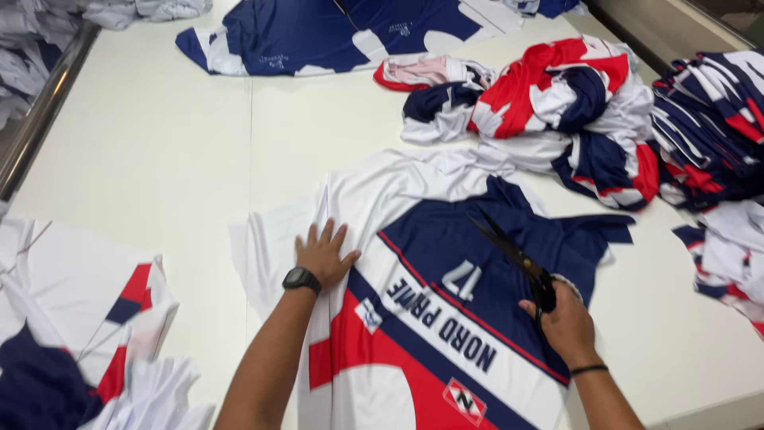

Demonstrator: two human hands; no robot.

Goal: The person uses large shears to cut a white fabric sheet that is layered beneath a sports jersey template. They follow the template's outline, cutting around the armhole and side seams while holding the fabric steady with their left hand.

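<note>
On white worktop [159, 159], centre: printed jersey panel [430, 318] (white/navy/red) lies flat w/ left hand [322, 255] spread palm-down on its white part, fingers splayed, black watch [302, 279] at wrist. Right hand [565, 322] is closed round handles of black scissors [513, 255], blades parted, tips over navy area of same panel. Crumpled heap of like fabric [557, 111] sits beyond, well apart from both hands; more cut pieces [79, 318] at near-left edge.
</note>
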